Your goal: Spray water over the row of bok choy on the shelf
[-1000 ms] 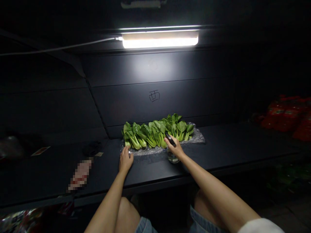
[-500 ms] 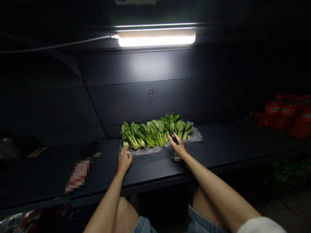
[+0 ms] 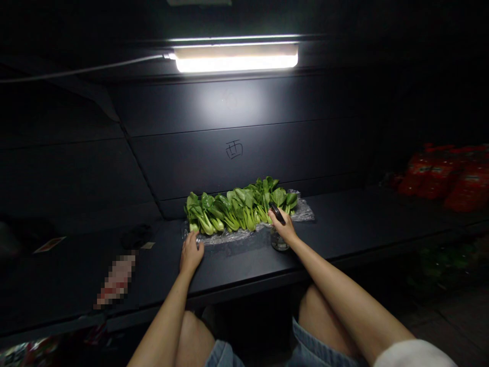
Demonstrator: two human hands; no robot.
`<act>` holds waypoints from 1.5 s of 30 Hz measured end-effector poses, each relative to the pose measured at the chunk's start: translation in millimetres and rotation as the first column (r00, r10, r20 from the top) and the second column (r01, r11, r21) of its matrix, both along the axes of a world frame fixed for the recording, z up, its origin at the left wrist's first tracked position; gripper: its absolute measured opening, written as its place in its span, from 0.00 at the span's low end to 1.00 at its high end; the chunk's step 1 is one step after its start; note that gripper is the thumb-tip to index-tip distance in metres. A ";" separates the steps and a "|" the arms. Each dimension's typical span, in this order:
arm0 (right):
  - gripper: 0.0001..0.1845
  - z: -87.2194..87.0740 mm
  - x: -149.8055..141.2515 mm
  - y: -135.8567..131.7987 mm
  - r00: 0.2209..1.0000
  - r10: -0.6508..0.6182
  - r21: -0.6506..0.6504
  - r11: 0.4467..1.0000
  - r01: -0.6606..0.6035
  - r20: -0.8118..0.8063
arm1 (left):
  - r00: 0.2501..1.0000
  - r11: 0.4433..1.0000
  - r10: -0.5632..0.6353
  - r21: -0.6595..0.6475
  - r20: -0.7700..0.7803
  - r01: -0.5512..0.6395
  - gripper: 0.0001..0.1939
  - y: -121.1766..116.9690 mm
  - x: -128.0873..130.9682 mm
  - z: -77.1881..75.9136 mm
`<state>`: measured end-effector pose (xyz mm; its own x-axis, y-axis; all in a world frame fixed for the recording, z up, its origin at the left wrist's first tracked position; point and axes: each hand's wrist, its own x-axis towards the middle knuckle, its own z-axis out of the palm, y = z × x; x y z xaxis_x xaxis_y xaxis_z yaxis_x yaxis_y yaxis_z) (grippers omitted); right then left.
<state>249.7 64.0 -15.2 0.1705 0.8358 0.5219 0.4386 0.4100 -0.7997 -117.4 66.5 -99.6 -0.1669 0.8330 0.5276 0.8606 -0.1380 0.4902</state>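
Note:
A row of green bok choy [image 3: 239, 209] lies on crumpled clear plastic film [image 3: 305, 210] against the back panel of the dark shelf. My right hand [image 3: 286, 228] is wrapped around the neck of a spray bottle with a black head [image 3: 277, 213] and a clear body [image 3: 280, 243]. The bottle is upright in front of the right part of the row. At the left front corner of the film rests my left hand [image 3: 191, 251], fingers apart, touching the film or the shelf beside it. What lies under its fingertips is hidden.
A lit lamp [image 3: 237, 62] hangs above, with a white cable [image 3: 95, 70] running left. Red packages [image 3: 446, 176] stand at the far right. A card [image 3: 49, 244], a dark bundle [image 3: 137, 236] and a blurred-out item [image 3: 116, 280] lie left on the shelf [image 3: 237, 265].
My right hand has moved slightly right along the row with the spray bottle. The left hand stays by the film's corner. The whole view has shifted a little.

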 end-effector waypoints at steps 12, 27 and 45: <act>0.24 -0.5 22.5 -2.8 0.998 -0.068 0.001 0.998 0.068 0.016 | 1.000 1.000 -0.007 0.010 0.009 0.007 0.23 1.4 -0.3 1.4; 0.25 1.3 49.8 -10.2 0.988 -0.145 0.006 0.989 0.145 0.045 | 1.000 1.000 0.004 -0.009 -0.001 -0.004 0.23 0.8 0.7 2.7; 0.21 9.0 59.9 -15.0 0.978 -0.114 -0.017 0.993 0.119 0.173 | 1.000 1.000 -0.008 0.012 0.010 0.008 0.23 -0.7 3.3 5.1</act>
